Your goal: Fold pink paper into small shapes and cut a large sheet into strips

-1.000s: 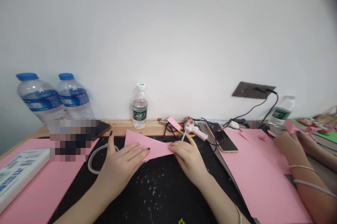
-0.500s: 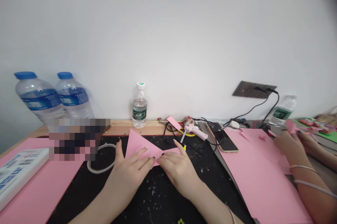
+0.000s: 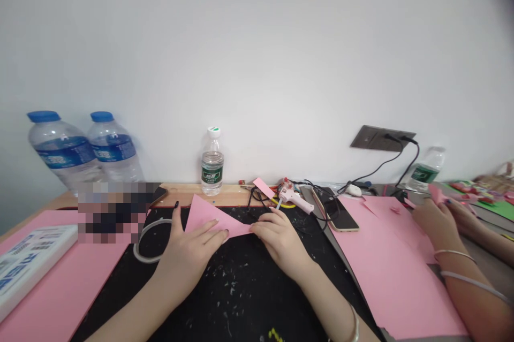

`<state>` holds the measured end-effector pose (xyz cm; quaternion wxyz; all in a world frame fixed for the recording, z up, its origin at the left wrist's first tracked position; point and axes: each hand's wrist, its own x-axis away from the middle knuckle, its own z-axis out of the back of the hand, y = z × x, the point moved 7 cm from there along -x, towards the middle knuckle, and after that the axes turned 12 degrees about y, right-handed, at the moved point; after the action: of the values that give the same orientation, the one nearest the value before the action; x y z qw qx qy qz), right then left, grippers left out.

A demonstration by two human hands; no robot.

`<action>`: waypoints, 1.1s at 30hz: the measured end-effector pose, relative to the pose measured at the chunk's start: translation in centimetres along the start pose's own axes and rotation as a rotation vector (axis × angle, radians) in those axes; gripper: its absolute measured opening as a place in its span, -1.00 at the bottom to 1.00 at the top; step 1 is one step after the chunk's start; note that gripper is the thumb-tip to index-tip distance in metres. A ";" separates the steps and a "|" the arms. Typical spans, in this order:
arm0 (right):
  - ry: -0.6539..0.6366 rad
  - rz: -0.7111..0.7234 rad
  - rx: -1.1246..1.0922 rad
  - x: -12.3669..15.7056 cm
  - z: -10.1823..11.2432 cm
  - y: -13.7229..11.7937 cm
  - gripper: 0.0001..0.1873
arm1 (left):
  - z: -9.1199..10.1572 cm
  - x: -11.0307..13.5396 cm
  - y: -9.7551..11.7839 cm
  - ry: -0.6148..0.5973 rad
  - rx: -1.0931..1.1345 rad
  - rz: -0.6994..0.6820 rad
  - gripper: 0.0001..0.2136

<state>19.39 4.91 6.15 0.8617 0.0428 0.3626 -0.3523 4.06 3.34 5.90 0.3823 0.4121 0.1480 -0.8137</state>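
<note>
A folded pink paper triangle (image 3: 204, 214) lies on a black mat (image 3: 241, 294) in front of me. My left hand (image 3: 187, 248) lies flat on its left part, fingers stretched out and pressing it down. My right hand (image 3: 279, 237) rests on the paper's right tip with its fingers curled down onto the fold. Neither hand lifts the paper off the mat.
A pink glue gun (image 3: 295, 200), cables and a phone (image 3: 335, 216) lie behind my right hand. Bottles (image 3: 212, 162) (image 3: 64, 149) stand by the wall. Pink sheets (image 3: 385, 261) (image 3: 60, 288) flank the mat. Another person's hands (image 3: 436, 219) work at right. A white box (image 3: 28, 264) sits left.
My right hand slid left along the paper toward my left hand, then drew back a little to the right. The paper's right part now looks folded in, leaving a narrower triangle.
</note>
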 end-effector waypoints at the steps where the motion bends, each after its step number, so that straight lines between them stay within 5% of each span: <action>1: 0.013 -0.003 -0.010 0.0 0.3 0.4 -0.74 | 0.0 0.0 -0.1 -0.012 -0.004 -0.021 -0.73; 15: 0.338 -0.194 0.086 0.9 4.4 6.0 -0.69 | 1.1 -0.3 -2.3 -0.022 -0.103 -0.011 -0.70; 19: 0.249 -0.168 -0.021 0.5 3.2 4.0 -0.59 | 1.1 -0.3 -2.1 -0.059 -0.093 -0.026 -0.74; 22: 0.156 -0.122 -0.108 0.3 1.5 2.0 -0.75 | 0.9 -0.3 -1.4 -0.108 -0.067 -0.059 -0.75; 33: 0.174 -0.068 -0.137 0.5 1.0 0.4 -0.76 | 1.4 -0.5 0.2 -0.010 -0.084 -0.100 -0.77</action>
<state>20.48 4.61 6.45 0.8155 0.0019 0.4604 -0.3507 3.57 2.69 7.18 0.3590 0.3837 0.2007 -0.8268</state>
